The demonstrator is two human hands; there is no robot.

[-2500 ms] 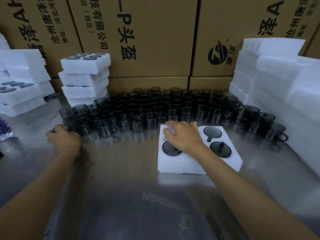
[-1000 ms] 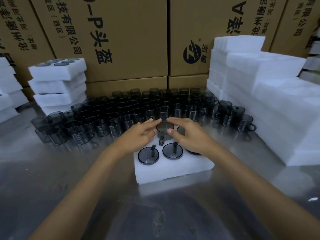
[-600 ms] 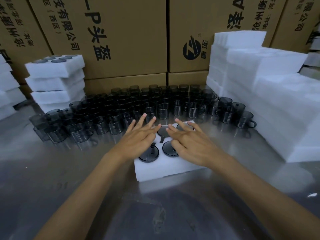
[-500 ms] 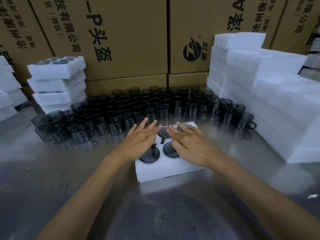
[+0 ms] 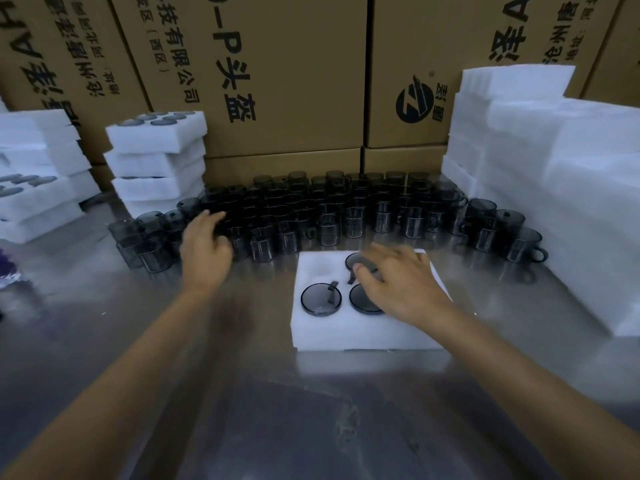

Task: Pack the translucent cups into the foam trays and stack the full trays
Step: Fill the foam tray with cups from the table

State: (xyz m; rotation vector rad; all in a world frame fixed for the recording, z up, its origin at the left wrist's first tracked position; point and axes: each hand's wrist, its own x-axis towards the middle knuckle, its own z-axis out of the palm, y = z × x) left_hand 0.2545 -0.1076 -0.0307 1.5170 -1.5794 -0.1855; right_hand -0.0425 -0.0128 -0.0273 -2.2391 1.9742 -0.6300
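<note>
Reaching my left hand [image 5: 204, 247], fingers loosely apart, back to the smoky translucent cups [image 5: 311, 216]; right hand [image 5: 398, 282], fingers spread, steadies the white foam tray [image 5: 346, 334], one pocket unfilled.

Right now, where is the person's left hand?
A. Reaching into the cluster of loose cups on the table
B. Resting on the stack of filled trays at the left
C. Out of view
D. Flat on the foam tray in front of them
A: the left hand is out among the loose cups, while only the right hand lies over the foam tray.
</note>
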